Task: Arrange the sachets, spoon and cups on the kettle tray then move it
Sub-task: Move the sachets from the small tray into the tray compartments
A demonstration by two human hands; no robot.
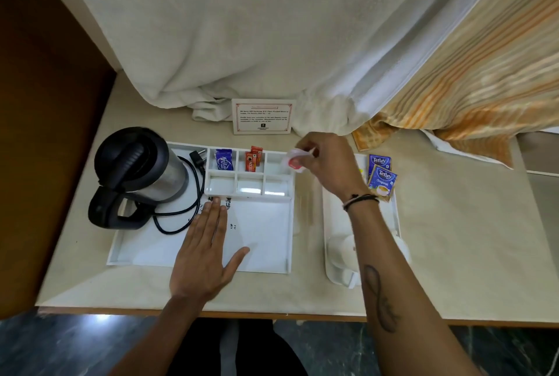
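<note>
A beige table (453, 254) fills the middle of the frame, with pale curtains (242, 27) hanging down over its far edge in the upper half. On the left centre of the table sits the white kettle tray (266, 236), its open flat floor toward the lower edge and a block of six small compartments along its upper right. A black and steel kettle (142, 170) stands in the tray's upper left corner, its black cord (181, 218) looping across the tray floor beside it.

To the right, just beside the kettle tray, lies a second white tray (332, 212); white cups (341, 254) sit at its lower end, partly hidden by the right forearm, and two blue tea sachets (381, 177) overlap at its upper right. A printed card (262, 117) stands at the table's back edge, above the compartments.

The left hand (205, 251) lies flat and open on the tray floor, fingers spread, grasping nothing. The right hand (325, 157) is pinched around small white and red sachets (292, 161), blurred, held over the upper right compartment. A blue sachet (224, 159) stands in the upper left compartment, and red coffee sachets (252, 157) in the upper middle one. The lower three compartments hold nothing visible.
</note>
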